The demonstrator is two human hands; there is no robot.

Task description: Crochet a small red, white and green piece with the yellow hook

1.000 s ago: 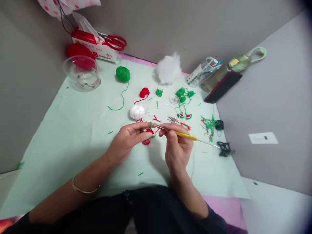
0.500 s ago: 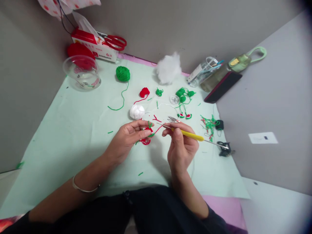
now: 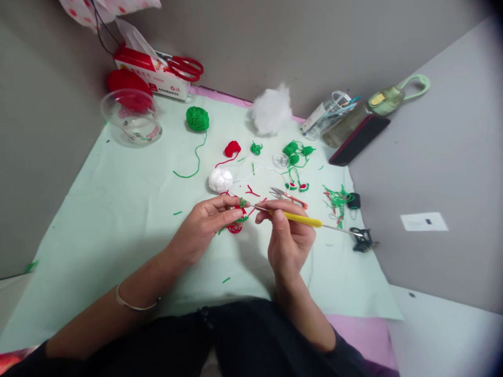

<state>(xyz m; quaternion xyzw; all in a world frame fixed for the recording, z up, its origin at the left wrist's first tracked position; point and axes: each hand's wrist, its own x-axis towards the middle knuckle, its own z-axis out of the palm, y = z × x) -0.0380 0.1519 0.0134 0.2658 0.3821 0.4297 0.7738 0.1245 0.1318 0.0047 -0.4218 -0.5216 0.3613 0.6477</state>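
My left hand (image 3: 206,225) pinches a small red and green crochet piece (image 3: 242,215) between thumb and fingers, with red yarn strands (image 3: 234,229) hanging below it. My right hand (image 3: 290,238) grips a crochet hook (image 3: 298,218) with a yellow handle, its metal tip at the upper edge of the piece. Whether the tip has passed through a stitch is too small to tell. Just behind the right hand lie thread snips (image 3: 293,198) with orange handles. Near the left fingertips rests a ball of white yarn (image 3: 220,180).
Green yarn (image 3: 197,119), red yarn (image 3: 232,148) and white stuffing (image 3: 271,111) lie farther back. Green crochet pieces (image 3: 294,153) and yarn scraps (image 3: 338,204) are at right. A black clip (image 3: 363,240), a bottle (image 3: 346,125) and a phone (image 3: 359,140) line the right side; a plastic tub (image 3: 131,123) stands left.
My right hand has moved left, bringing the hook's tip from beside the crochet piece to its upper edge. More of the snips shows. My left hand has stayed nearly still.
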